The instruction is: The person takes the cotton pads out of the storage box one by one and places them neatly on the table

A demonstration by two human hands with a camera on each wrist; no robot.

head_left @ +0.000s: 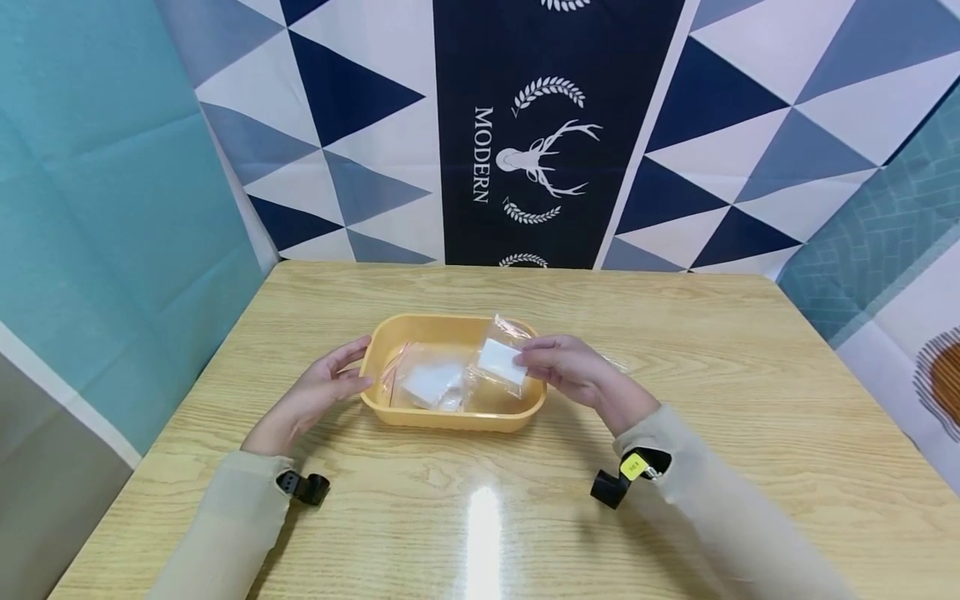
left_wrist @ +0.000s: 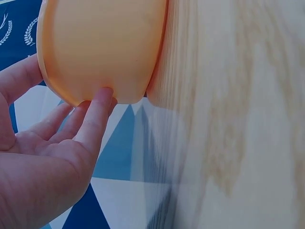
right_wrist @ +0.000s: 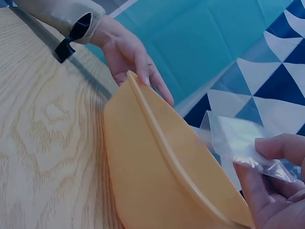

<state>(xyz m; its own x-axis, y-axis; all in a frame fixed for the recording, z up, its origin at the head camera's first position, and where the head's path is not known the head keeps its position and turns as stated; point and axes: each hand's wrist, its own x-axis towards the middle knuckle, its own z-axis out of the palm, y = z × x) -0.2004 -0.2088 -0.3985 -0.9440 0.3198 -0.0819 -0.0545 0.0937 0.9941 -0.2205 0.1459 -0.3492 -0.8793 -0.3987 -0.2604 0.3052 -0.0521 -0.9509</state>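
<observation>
A yellow-orange plastic basket [head_left: 450, 422] stands on the table. My left hand [head_left: 318, 389] touches its left end with fairly straight fingers, spread against the outer wall and rim; in the left wrist view, the fingertips [left_wrist: 104, 93] rest on the basket's wall [left_wrist: 105, 47]. Between thumb and fingers, my right hand [head_left: 562, 367] pinches a small clear plastic bag [head_left: 501, 358] with a flat white piece inside, above the right part of the basket. The right wrist view shows the bag [right_wrist: 238, 138] beside the rim. More clear bags [head_left: 435, 383] with white contents lie in the basket, some with reddish edges.
The basket rests on a light wood-grain table [head_left: 420, 517]. Behind the table hangs a cloth [head_left: 360, 125] with blue and white triangles. Just right of the basket, a clear plastic edge [head_left: 617, 363] shows partly behind the right hand. Both wrists carry small black cameras.
</observation>
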